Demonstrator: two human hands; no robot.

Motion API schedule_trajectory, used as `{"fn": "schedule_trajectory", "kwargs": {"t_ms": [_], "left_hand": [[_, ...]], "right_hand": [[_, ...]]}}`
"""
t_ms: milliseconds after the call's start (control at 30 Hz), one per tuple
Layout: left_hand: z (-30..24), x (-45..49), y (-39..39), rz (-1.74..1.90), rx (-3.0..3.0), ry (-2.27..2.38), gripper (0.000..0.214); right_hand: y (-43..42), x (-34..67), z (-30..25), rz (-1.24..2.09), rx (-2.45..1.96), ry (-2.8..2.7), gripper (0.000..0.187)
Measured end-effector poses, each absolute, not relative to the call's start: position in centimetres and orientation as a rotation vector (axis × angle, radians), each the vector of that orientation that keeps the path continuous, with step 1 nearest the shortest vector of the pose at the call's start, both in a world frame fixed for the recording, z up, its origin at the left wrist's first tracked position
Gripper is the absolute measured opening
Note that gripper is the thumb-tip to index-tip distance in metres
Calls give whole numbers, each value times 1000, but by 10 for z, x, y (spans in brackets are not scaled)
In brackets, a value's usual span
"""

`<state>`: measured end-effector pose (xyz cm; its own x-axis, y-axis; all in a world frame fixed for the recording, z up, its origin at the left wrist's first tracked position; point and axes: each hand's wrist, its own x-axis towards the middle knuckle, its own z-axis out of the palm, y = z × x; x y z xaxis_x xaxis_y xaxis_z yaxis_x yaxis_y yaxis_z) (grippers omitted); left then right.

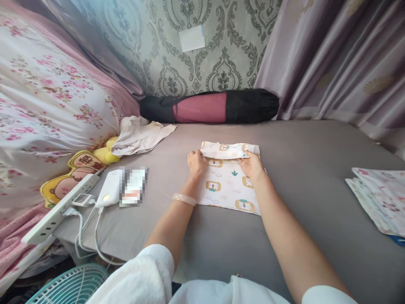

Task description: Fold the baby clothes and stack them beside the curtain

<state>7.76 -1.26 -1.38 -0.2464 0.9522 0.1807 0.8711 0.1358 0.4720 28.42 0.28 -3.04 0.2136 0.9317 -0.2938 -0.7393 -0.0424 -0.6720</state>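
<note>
A white cloth (224,192) printed with tan lion faces and green leaves lies flat on the grey bed sheet in front of me, its far edge folded over toward me. My left hand (196,163) grips the left end of that folded strip, with fingers closed on the fabric. At the strip's right end, my right hand (252,164) pinches the cloth between thumb and fingers. A pale bangle (184,199) circles my left wrist.
Left of the cloth lie a blurred phone (134,186), a white device (109,188) on a cable and a power strip (60,211). Beige cloth (142,137) lies behind them. Folded cloths (382,200) sit at the right; a rolled bag (199,107) lines the wall.
</note>
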Motion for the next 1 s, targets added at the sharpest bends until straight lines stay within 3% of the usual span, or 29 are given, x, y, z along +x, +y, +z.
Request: {"fn": "schedule_trajectory", "kwargs": {"t_ms": [300, 500, 633, 733, 867, 1000], "left_hand": [[-4, 64, -10, 691, 1757, 2210, 29], [-5, 50, 0, 593, 1703, 2185, 15], [-4, 53, 5, 712, 1750, 2222, 21], [-3, 69, 5, 864, 2022, 2115, 22], [-10, 106, 5, 787, 2457, 1641, 30], [-23, 138, 1, 627, 2590, 1430, 40]], "right_hand": [[4, 290, -35, 1187, -915, -464, 48], [8, 294, -35, 1064, -995, -476, 58], [11, 298, -36, 938, -1141, -533, 67], [7, 299, -34, 718, -1359, -809, 65], [-6, 287, -30, 217, -1588, -1427, 58], [-19, 271, -32, 130, -1643, -1917, 51]]}}
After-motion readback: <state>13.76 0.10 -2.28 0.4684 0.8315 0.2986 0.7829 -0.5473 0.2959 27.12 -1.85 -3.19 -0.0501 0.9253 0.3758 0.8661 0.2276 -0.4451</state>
